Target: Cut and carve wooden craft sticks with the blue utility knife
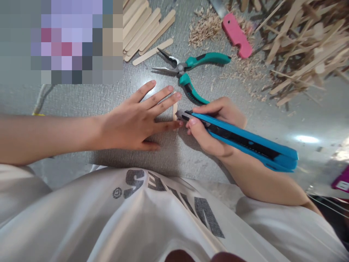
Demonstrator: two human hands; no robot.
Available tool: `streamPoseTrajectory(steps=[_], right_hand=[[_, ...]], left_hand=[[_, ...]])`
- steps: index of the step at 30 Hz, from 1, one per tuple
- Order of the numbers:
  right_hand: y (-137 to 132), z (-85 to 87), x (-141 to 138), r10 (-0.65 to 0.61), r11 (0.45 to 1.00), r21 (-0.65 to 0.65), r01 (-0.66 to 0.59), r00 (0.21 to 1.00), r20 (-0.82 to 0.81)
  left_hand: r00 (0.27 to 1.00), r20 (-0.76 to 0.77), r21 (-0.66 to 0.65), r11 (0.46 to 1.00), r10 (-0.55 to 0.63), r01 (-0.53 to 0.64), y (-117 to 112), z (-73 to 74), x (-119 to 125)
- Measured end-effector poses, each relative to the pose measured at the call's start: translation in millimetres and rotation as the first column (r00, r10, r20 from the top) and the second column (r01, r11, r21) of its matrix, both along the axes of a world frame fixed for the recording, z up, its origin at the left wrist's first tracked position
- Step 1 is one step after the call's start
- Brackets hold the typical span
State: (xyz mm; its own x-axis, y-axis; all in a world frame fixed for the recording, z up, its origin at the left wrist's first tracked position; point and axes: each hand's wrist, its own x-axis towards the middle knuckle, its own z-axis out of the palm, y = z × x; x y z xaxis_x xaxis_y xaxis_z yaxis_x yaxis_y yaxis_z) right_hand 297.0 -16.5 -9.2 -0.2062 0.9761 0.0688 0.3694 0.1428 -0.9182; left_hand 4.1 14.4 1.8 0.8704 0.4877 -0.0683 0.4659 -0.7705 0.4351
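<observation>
My left hand [136,118] lies flat on the grey table, fingers stretched out, pressing down a short wooden stick [175,109] that shows only past its fingertips. My right hand [215,127] is closed round a blue utility knife [240,138]. The knife's tip rests against the stick, right by my left fingertips. The knife's long body points back to the right.
Teal-handled needle-nose pliers [191,71] lie open just beyond the hands. A row of flat wooden sticks [144,29] sits at the back, a pink tool [236,35] with wood shavings [204,25] beside it, and a heap of cut sticks [302,43] fills the back right.
</observation>
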Motion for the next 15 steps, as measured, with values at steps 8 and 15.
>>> streamPoseTrajectory(steps=[8,15], right_hand=[[1.6,4.6,-3.3,0.038,0.993,0.11,-0.042,0.999,0.035],[4.3,10.4,-1.6,0.132,0.97,0.197,-0.142,0.989,0.061]], left_hand=[[0.999,-0.031,0.034,0.999,-0.02,0.021,-0.8,0.0,0.7],[1.0,0.001,0.022,1.0,-0.006,0.005,-0.7,-1.5,-0.2]])
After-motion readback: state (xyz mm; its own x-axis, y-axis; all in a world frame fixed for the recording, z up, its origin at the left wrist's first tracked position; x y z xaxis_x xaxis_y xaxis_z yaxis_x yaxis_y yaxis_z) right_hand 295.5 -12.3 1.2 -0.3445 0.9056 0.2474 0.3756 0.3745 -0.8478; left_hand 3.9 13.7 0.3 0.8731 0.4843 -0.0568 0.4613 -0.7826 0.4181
